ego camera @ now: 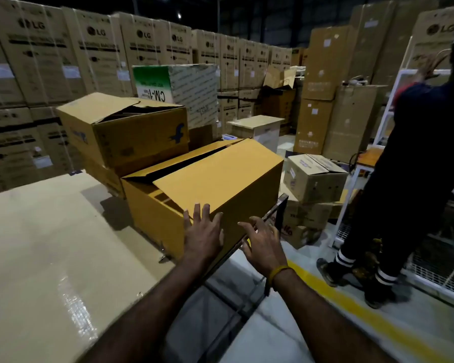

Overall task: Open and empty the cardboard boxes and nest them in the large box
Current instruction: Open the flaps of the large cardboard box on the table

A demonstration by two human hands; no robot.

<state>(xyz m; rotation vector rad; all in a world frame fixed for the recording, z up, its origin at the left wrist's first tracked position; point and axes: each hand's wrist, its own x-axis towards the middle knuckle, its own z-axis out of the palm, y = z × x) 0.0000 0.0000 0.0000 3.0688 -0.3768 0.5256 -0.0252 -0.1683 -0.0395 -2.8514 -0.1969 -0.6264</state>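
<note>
Neither hand grips anything: the left hand (203, 231) lies with fingers spread and straight against the near end of the yellow cardboard box (207, 187), and the right hand (264, 242) hovers just beside it with fingers splayed and slightly bent, whether touching the box's corner cannot be told. The box rests on the large flat carton (50, 244) at the lower left, overhanging a dark metal frame (278, 213). Its long axis runs from the hands away and to the right, and its top flaps are partly closed with a dark gap between them, so the inside is hidden. Behind it sits a second box (123, 129) with a blue logo, flaps also ajar, stacked on another box that is mostly covered. A person in dark clothing (414, 166) stands at the right, cut off by the edge of the view. Labels on the distant stacked cartons (95, 56) are blurred
</note>
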